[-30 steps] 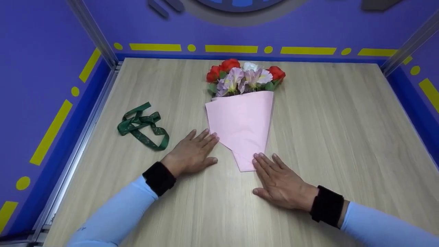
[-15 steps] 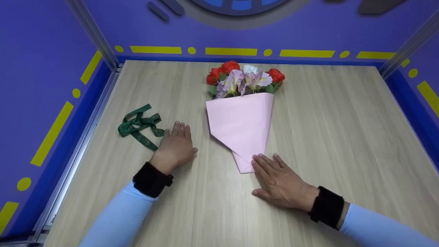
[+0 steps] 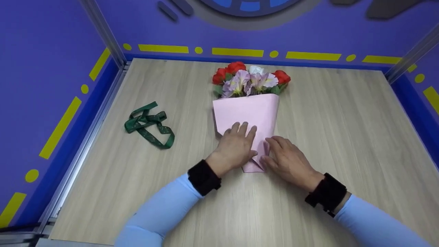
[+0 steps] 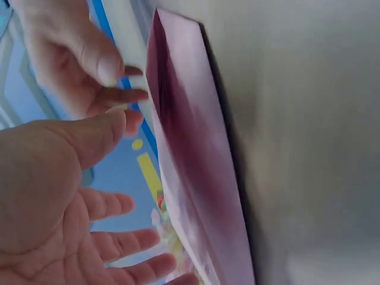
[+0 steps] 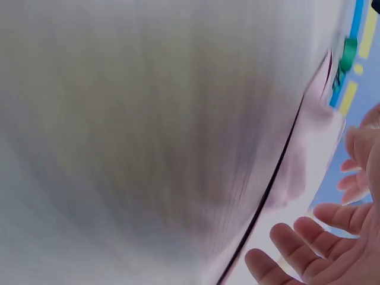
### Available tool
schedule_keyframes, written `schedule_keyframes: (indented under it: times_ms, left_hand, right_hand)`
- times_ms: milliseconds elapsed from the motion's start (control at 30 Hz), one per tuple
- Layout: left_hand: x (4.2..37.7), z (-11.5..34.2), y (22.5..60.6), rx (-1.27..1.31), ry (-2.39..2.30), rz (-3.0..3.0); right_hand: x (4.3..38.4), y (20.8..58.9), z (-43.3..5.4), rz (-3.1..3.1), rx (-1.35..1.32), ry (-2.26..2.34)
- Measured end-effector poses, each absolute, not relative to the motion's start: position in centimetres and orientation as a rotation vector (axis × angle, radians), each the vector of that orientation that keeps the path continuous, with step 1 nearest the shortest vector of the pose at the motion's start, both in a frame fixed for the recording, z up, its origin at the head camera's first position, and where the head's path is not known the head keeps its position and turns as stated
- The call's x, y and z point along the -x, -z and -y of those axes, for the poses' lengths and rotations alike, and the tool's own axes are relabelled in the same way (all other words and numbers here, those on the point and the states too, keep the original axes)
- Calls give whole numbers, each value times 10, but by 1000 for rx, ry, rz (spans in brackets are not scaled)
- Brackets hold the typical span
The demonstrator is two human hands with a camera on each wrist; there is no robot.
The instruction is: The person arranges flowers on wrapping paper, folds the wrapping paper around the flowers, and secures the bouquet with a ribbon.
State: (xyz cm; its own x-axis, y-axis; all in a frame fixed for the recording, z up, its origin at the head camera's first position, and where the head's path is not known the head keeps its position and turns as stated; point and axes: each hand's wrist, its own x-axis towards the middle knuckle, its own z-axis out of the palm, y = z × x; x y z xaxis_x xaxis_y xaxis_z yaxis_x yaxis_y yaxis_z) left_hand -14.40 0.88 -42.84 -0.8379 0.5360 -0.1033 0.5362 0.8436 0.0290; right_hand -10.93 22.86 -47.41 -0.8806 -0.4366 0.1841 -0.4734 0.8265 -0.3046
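A bouquet of red roses, one white bloom and lilac flowers (image 3: 252, 80) lies at the middle of the table, wrapped in pink paper (image 3: 245, 111). Over the front of the wrap spreads my left hand (image 3: 235, 147), its fingers extended and covering part of the paper. My right hand (image 3: 289, 159) is at the wrap's lower right edge, thumb and fingers loosely bent beside a raised fold. The left wrist view shows the paper's narrow lower end gaping into a pocket. In the right wrist view the right fingers (image 5: 288, 240) stand apart around nothing, above the paper.
A loose, looped green ribbon (image 3: 147, 123) lies left of the bouquet on the wooden table (image 3: 343, 137). Blue-purple panels (image 3: 171, 31) with yellow marks enclose the back and both sides. A metal rail (image 3: 92, 144) runs along the left table edge.
My left hand first drew back left toward the ribbon, then came right onto the wrap. The right hand, earlier flat at the lower corner, has risen slightly and bent its fingers; the lower paper has lifted.
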Motion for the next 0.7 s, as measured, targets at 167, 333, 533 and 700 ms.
schedule_keyframes:
  times_ms: [167, 333, 533, 700]
  left_hand:
    - [155, -23, 437, -761, 8, -2856]
    - [161, -22, 448, -652, -66, -2790]
    - [161, -18, 453, -639, -151, -2772]
    - [159, -16, 453, -620, -152, -2775]
  right_hand:
    - [119, 475, -228, 2945, -665, -619]
    - [123, 474, -226, 3008, -633, -654]
    - [125, 473, -226, 3027, -595, -660]
    - [125, 475, -227, 3026, -572, -673]
